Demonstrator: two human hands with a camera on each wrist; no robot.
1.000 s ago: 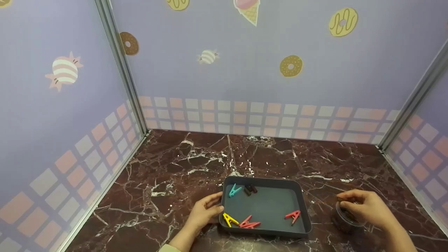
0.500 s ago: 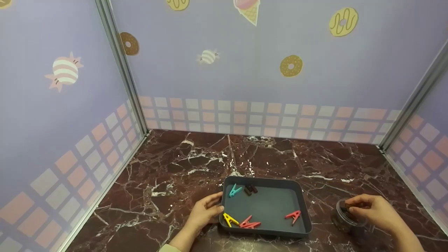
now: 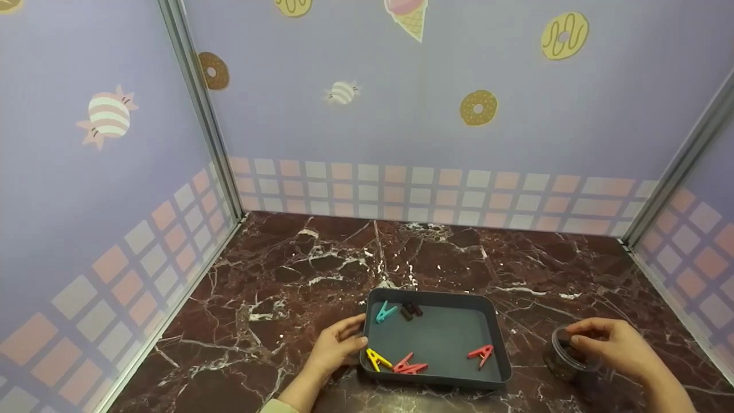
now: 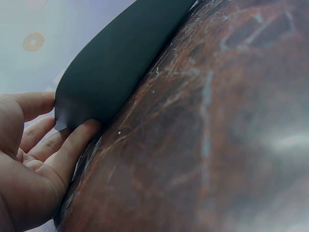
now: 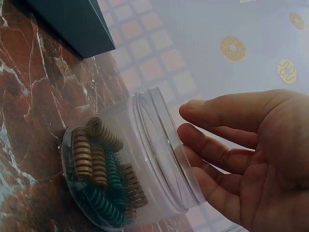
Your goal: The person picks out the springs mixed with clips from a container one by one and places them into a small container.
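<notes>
My left hand (image 3: pixel 338 343) rests at the left side of a dark grey tray (image 3: pixel 500 344), its thumb and fingertips against the outer wall; in the left wrist view the fingers lie along that wall (image 4: pixel 106 63). My right hand (image 3: pixel 610 347) is at the mouth of a clear plastic jar (image 3: pixel 559 367). In the right wrist view its thumb and fingertips (image 5: pixel 190 135) are right at the jar's rim, with nothing showing between them. Inside the jar (image 5: pixel 149 150) lie several coil springs, gold (image 5: pixel 83 157) and green (image 5: pixel 104 205).
In the tray lie a teal clip (image 3: pixel 384 312), a yellow clip (image 3: pixel 378 360), red clips (image 3: pixel 408 365) at the near edge, another red clip (image 3: pixel 480 354) at right and small dark cylinders (image 3: pixel 410 311) at the back. Patterned walls (image 3: pixel 424 192) enclose the marble table (image 3: pixel 304 269).
Over the last second my right hand has shifted slightly right across the jar's mouth, and the jar's rim shows more. The left hand and the tray stay in place.
</notes>
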